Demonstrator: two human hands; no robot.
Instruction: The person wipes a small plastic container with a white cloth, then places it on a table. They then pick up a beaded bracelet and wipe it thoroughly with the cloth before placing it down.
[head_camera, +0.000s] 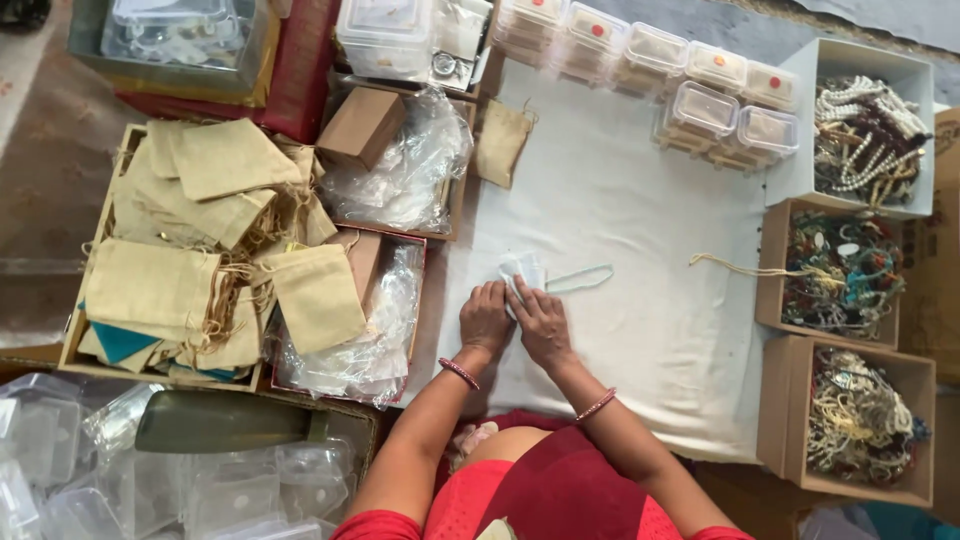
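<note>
My left hand (485, 318) and my right hand (541, 323) rest side by side on a white cloth (640, 200), both pinching a small white folded packet (521, 272). From the packet a thin pale green bead string (580, 279) runs to the right across the cloth. Both wrists wear a red bangle. The fingertips cover the packet's lower part.
A tray of beige drawstring pouches (200, 250) lies left, with clear plastic bags (400, 170) and a small brown box (360, 125) beside it. Small clear lidded boxes (700, 95) line the far edge. Three open boxes of bead necklaces (840, 270) stand right. Empty plastic boxes (150, 480) sit near left.
</note>
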